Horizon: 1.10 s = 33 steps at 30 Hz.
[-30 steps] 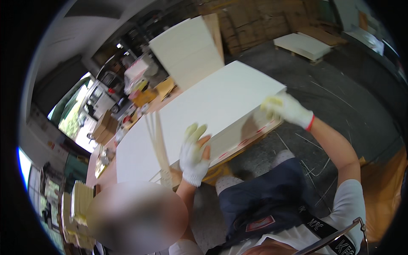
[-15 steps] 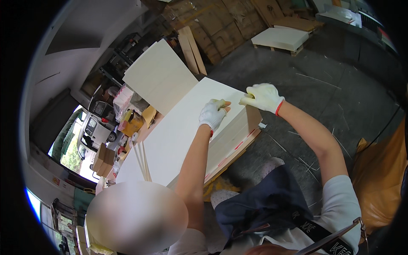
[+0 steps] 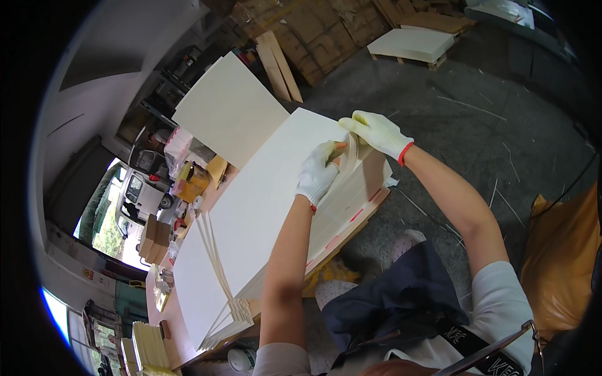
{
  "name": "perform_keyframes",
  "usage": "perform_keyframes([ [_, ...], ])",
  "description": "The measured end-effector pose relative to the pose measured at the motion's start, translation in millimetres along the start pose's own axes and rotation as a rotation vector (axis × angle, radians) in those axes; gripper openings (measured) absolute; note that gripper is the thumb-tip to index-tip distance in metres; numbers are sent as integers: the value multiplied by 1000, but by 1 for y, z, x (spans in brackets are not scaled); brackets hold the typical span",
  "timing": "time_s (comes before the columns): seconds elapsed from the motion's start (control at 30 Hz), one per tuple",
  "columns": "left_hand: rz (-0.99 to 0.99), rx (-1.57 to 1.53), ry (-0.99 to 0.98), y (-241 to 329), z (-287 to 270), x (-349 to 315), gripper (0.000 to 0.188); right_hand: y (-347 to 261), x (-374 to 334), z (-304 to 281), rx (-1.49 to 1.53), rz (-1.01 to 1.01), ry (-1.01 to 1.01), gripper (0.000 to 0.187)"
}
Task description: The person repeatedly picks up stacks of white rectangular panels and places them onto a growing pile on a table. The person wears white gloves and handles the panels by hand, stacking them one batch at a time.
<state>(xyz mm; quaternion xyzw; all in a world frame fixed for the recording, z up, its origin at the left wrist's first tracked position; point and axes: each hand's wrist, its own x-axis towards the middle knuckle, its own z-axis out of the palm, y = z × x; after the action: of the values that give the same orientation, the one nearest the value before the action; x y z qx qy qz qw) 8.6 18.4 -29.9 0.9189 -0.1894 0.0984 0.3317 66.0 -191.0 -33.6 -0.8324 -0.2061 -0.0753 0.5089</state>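
A thick stack of large white sheets (image 3: 263, 175) lies in front of me. My right hand (image 3: 379, 133), in a white glove with a red cuff, is closed on the sheets' far right corner, its thumb over the top. Several layers there are lifted and bent into a curl (image 3: 351, 153). Just left of the curl, my left hand (image 3: 316, 172), gloved too with bare fingertips showing, is closed at the near edge against the bent sheets. Its grip is partly hidden. Toward the near left, the stack's layers (image 3: 233, 313) are fanned in steps.
Another pile of pale sheets (image 3: 232, 106) stands tilted beyond the stack. A pallet of white boards (image 3: 411, 45) rests on the dark floor, where thin strips (image 3: 470, 108) lie scattered. At the right hangs an orange-brown cover (image 3: 561, 269); cartons (image 3: 153, 238) stand at the left.
My right hand has moved slightly left and taken hold of the corner, which is now bent up in layers. My left hand has shifted a little nearer to me. The view has tilted slightly.
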Motion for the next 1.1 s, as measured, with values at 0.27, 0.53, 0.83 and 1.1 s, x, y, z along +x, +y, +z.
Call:
perform_keyframes([
  [0.27, -100, -188, -29, 15, -3, 0, 35, 9, -12, 7, 31, -55, 164, 59],
  [0.53, -115, -212, -31, 6, 3, 3, 43, 21, -11, 15, 49, -146, 205, 54],
  [0.83, -95, -15, 20, 19, 2, -2, 37, 21, -12, 13, -27, -92, 174, 50],
  [1.1, -167, 29, -7, 28, 1, -3, 39, 25, -12, 16, -26, -135, 205, 49],
])
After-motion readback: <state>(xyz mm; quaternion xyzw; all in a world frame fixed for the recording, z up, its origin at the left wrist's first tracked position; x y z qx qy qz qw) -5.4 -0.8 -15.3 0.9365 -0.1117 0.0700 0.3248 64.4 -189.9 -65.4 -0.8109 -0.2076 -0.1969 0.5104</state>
